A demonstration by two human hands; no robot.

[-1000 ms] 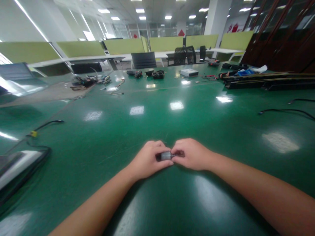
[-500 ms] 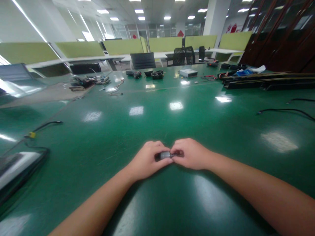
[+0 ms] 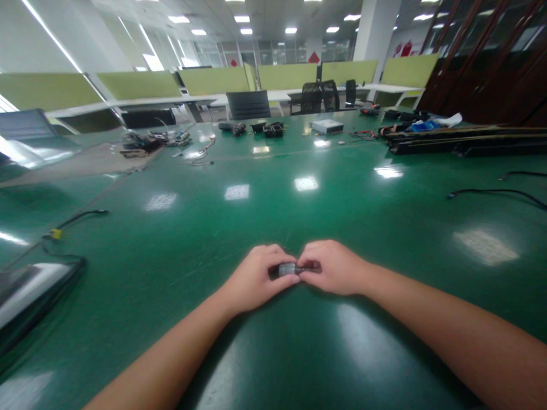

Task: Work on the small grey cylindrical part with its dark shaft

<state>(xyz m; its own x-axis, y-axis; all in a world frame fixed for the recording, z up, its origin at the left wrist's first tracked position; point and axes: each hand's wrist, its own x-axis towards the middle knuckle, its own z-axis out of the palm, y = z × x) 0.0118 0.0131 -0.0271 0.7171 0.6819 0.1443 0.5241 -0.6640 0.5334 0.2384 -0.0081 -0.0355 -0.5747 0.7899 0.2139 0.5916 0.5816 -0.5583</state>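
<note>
Both hands meet low in the middle of the view, just over the green table. Between the thumb and fingers of my left hand (image 3: 256, 279) lies a small cylindrical piece (image 3: 287, 269), silver-grey in the middle and dark at its left end. A thin dark part extends from its right side. My right hand (image 3: 331, 267) pinches that thin part between thumb and bent fingers. The fingertips of the two hands nearly touch. Fingers hide much of the piece, and its exact kind cannot be made out.
The glossy green table (image 3: 273, 216) reaches far forward. At left lie a white-and-black device (image 3: 38, 290) and a cable (image 3: 81, 216). Black cables (image 3: 491, 192) and long dark bars (image 3: 465, 139) are on the right. A flat silver box (image 3: 327, 126) sits farther back.
</note>
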